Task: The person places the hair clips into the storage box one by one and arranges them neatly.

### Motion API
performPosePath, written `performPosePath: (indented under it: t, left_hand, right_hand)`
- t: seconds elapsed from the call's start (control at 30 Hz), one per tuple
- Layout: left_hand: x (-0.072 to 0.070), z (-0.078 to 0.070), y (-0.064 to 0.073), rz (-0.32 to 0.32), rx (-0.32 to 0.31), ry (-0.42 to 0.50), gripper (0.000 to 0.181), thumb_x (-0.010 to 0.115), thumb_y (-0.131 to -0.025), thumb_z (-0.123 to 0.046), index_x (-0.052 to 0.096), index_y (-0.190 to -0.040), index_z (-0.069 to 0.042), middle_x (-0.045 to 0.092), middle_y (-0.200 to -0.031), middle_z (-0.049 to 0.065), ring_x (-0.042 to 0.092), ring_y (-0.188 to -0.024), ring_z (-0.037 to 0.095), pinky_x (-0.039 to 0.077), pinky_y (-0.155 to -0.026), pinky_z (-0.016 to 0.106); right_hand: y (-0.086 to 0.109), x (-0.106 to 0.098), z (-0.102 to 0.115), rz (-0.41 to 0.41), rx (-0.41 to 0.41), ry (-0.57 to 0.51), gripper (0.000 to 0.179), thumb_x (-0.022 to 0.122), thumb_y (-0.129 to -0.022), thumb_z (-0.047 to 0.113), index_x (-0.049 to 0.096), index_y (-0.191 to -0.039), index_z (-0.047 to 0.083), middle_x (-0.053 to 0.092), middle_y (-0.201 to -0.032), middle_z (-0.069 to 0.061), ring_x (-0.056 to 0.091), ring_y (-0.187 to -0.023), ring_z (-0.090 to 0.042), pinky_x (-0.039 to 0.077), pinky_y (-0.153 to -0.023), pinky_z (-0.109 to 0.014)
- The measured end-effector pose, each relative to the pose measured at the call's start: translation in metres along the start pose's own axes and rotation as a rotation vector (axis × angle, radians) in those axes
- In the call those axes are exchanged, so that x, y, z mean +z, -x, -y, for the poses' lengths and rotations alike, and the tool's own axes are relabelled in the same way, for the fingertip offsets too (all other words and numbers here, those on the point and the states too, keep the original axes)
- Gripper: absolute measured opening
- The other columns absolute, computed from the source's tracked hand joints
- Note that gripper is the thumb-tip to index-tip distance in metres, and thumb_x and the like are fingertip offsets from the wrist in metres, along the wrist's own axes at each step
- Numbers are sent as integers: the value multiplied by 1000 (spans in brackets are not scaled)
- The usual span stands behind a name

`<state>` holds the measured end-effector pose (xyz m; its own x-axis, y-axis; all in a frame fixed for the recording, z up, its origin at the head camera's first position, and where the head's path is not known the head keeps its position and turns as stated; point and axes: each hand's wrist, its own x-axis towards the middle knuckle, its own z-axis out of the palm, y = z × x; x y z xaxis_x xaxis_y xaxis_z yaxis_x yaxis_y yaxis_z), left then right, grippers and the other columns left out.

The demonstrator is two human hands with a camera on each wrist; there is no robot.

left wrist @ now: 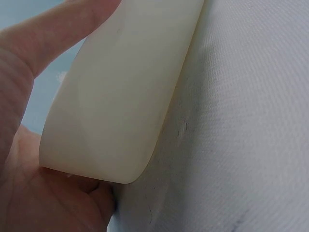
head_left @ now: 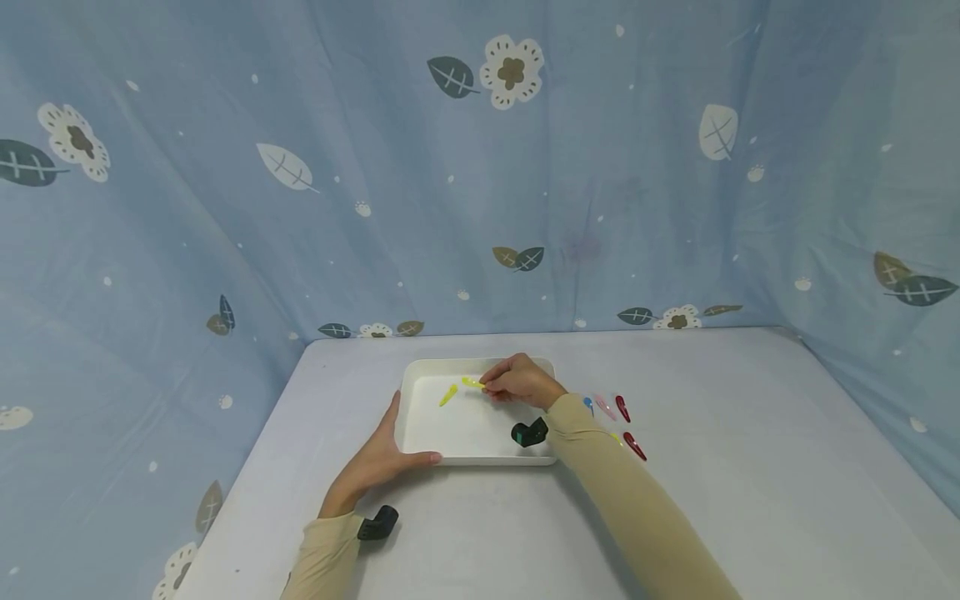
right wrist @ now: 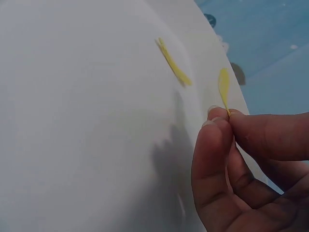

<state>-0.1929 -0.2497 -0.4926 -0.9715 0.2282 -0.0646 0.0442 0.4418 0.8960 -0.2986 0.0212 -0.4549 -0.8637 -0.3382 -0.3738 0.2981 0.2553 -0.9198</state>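
In the head view a shallow white tray [head_left: 468, 437] lies on the table. My right hand [head_left: 521, 381] is over its back right part and pinches a yellow snap hair clip [right wrist: 223, 84] between thumb and fingertips. A second yellow hair clip [head_left: 448, 395] lies on the tray floor to the left. My left hand [head_left: 378, 460] spans the tray's front left corner, thumb along the front wall and fingers along the left side. The left wrist view shows that thumb [left wrist: 63, 29] against the tray's outer wall [left wrist: 116, 96].
Right of the tray lie two red hair clips [head_left: 634, 446], a pink clip [head_left: 604, 407] and a blue clip [head_left: 588, 405]; a yellow one [head_left: 617, 438] is partly hidden by the right sleeve [head_left: 630, 483]. A blue patterned curtain [head_left: 465, 167] hangs behind the white table [head_left: 750, 467].
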Motion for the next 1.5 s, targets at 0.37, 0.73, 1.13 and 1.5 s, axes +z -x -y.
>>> performPosePath:
  t: [0.37,0.73,1.13,1.5]
  left_hand:
    - [-1,1,0,-3,15,1,137,96,-72,-30,-2,-167,-22,20,-172,8,36,-149,32,25,-120,60]
    - [0,1,-1,2,20,-1,136,95,-73,-29,-3,-167,-22,21,-172,8,35,-150,32,25,-120,60]
    - [-1,1,-1,3,22,-1,137,96,-73,-31,-3,-167,-22,24,-171,9,41,-144,32,29,-119,59]
    - [0,3,-4,9,71,-1,135,96,-73,-28,0,-167,-20,34,-166,9,49,-136,31,34,-114,56]
  right_hand:
    - [-5,5,-5,-3,10,69,18,67,-95,-5,75,-111,-7,76,-93,-11,64,-71,-13,56,-68,-23]
    - [-2,8,-3,-5,17,111,16,68,-95,-3,76,-108,-6,77,-89,-11,62,-63,-10,54,-62,-22]
    - [-7,13,-4,-61,21,249,13,72,-94,4,79,-104,1,75,-81,-3,60,-62,-7,52,-59,-19]
    - [-7,14,-5,-86,5,299,11,73,-94,7,81,-100,3,72,-73,-1,59,-59,-7,51,-57,-20]
